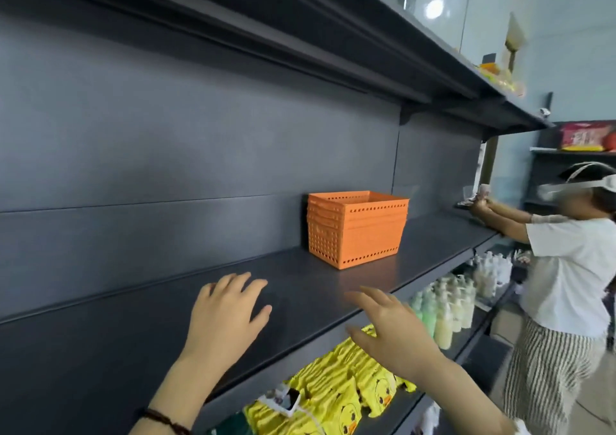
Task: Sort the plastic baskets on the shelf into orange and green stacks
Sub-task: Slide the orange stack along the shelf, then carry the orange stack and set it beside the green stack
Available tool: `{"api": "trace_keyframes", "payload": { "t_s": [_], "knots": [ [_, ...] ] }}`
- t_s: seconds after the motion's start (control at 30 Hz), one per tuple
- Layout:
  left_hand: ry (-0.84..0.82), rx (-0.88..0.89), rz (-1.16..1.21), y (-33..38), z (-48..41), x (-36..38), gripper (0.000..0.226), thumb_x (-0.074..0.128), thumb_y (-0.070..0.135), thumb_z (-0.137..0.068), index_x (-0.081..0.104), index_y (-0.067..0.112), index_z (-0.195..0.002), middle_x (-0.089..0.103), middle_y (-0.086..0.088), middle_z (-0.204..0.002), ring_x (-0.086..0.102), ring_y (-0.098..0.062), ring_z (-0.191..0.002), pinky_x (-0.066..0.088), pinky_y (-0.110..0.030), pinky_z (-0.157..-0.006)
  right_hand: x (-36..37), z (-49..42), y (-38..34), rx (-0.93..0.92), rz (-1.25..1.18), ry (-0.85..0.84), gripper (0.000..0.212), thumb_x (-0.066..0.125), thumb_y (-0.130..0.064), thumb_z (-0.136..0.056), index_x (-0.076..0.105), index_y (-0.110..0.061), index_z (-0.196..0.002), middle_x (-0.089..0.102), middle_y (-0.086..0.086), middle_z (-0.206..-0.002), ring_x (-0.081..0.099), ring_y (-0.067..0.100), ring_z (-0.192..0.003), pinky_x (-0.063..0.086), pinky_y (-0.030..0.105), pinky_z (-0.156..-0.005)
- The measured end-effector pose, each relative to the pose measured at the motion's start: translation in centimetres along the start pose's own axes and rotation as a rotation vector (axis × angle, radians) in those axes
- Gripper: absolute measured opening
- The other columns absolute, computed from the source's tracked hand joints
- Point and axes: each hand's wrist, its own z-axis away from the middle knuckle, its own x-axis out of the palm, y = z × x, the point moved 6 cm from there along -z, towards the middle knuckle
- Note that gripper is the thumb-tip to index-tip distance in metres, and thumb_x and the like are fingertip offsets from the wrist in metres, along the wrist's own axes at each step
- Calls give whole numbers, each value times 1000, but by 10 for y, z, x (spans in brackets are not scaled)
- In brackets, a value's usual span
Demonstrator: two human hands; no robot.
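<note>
A stack of orange plastic baskets [356, 228] stands nested on the dark grey shelf [300, 278], near its back wall. No green basket is in view. My left hand [226, 311] hovers over the shelf to the lower left of the stack, palm down, fingers spread, holding nothing. My right hand [390, 331] is at the shelf's front edge, below the stack, fingers apart and empty. Both hands are well apart from the baskets.
Yellow duck-print packets [336, 398] fill the shelf below, with bottles [446, 308] further right. Another person in a white shirt [566, 268] stands at the right, reaching to the same shelf. An upper shelf [366, 44] overhangs the baskets.
</note>
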Motion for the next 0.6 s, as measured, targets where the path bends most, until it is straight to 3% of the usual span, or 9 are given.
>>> {"api": "trace_keyframes", "payload": {
  "t_s": [0.33,0.47,0.6],
  "knots": [
    [28,61,5,104,-122,83,56,69,42,-77,56,31,-130,63,-6,-129,65,-25,-109,52,-42,-83,2,-102,160,-17,-150,87,55,50,-45,-94,34,-30,-145,42,-6,-146,40,21,-132,39,39,-102],
    [48,-55,10,128,-154,113,60,53,53,-86,38,36,-142,45,-3,-148,50,-22,-128,44,-42,-96,23,-156,220,-53,-346,51,58,54,-39,-94,32,-28,-146,39,-6,-149,37,19,-136,38,33,-102],
    [66,-255,266,158,-192,142,75,42,65,-87,11,38,-150,22,6,-159,33,-16,-139,36,-42,-106,43,-209,278,-94,-597,15,65,60,-32,-92,26,-26,-148,35,-9,-146,31,14,-139,30,22,-100]
  ]
}}
